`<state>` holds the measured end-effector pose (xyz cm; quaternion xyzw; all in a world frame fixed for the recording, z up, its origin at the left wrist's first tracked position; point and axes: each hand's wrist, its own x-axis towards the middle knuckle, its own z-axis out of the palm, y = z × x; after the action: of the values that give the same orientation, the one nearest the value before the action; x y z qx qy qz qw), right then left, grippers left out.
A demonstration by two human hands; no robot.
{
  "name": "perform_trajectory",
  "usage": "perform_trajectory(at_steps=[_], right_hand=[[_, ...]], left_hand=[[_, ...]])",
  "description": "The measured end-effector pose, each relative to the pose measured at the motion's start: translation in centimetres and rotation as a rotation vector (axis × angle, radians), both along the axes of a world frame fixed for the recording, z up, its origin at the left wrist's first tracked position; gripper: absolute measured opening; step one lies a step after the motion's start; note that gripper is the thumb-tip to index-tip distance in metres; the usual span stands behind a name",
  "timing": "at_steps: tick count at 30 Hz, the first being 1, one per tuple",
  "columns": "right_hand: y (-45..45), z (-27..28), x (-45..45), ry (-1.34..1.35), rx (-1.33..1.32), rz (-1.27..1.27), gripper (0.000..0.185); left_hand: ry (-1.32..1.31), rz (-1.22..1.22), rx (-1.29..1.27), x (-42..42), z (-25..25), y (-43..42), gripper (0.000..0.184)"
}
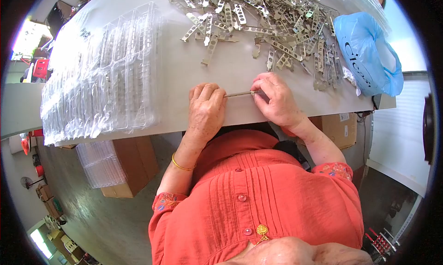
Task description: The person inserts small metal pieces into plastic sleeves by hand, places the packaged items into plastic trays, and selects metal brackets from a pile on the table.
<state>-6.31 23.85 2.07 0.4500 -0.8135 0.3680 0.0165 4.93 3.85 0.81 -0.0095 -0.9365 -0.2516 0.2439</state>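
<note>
A thin metal strip (238, 94), seen nearly edge-on, spans the gap between my two hands just above the table's near edge. My left hand (207, 109) is closed on its left end, fingers bent over it. At the other end, my right hand (276, 99) pinches the strip between thumb and fingers. The parts of the strip under my fingers are hidden. Beyond my hands lies a large loose heap of perforated metal strips (238, 14), some with round holes.
Clear plastic trays (131, 66) stand in a row on the left of the white table (180, 64). A blue plastic bag (364, 52) sits at the right edge. Below the table are a cardboard box (136, 165) with more trays and another box (339, 130).
</note>
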Motion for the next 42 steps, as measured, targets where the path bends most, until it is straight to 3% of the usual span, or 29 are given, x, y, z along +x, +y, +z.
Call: perform_trajectory(at_steps=[11, 19, 22, 26, 28, 29, 31, 32, 33, 35, 37, 38, 40, 42], right_hand=[[-0.8, 0.2, 0.1, 0.108, 0.058, 0.067, 0.021], [-1.0, 0.9, 0.2, 0.239, 0.109, 0.100, 0.015], [-1.2, 2.4, 0.6, 0.224, 0.087, 0.120, 0.018], [-1.3, 5.5, 0.3, 0.246, 0.090, 0.151, 0.021], [-1.3, 9.4, 0.8, 0.222, -0.087, 0.101, 0.021], [-0.6, 11.0, 1.0, 0.239, -0.193, 0.137, 0.024], [0.6, 12.9, 1.3, 0.328, -0.492, 0.221, 0.028], [1.1, 13.7, 1.5, 0.405, -0.685, 0.266, 0.030], [3.8, 15.1, 1.8, 0.419, -0.629, 0.379, 0.027], [7.0, 18.4, 5.5, 0.315, -0.613, 0.246, 0.014], [3.8, 20.5, 4.3, 0.305, -0.871, 0.660, 0.018], [2.3, 20.8, 3.7, 0.295, -0.878, 0.657, 0.018], [0.1, 20.9, 2.6, 0.012, -1.237, 1.431, 0.024], [0.8, 21.4, 2.9, 0.091, -1.200, 1.338, 0.027]], left_hand=[[-0.005, -0.018, -0.023, 0.0, -0.2, -0.1, 0.016], [0.040, -0.034, -0.072, -0.5, 2.1, 1.1, 0.029], [-0.149, -0.139, -0.062, -0.5, 1.5, 1.5, 0.026], [-0.129, -0.188, -0.038, -1.0, 1.3, 1.5, 0.016], [-0.309, -0.120, 0.717, -0.7, 3.1, 1.9, 0.010], [-0.313, -0.097, 0.716, -0.6, 3.7, 1.4, 0.010], [-0.527, -0.257, 1.684, -1.0, 4.3, 0.1, 0.015], [-0.479, -0.367, 1.931, -1.4, 3.1, -0.4, 0.014], [-0.472, -0.344, 1.929, -1.5, 2.1, -0.5, 0.014], [-0.326, -0.497, 2.300, -1.6, 0.4, -0.2, 0.015], [-0.331, -0.481, 2.333, -1.5, -0.5, 0.0, 0.014], [-0.336, -0.477, 2.354, -1.5, -0.8, 0.1, 0.014], [-0.344, -0.464, 2.372, -1.4, -1.4, 0.0, 0.014], [-0.374, -0.473, 2.368, -1.4, -2.0, -0.1, 0.014]])
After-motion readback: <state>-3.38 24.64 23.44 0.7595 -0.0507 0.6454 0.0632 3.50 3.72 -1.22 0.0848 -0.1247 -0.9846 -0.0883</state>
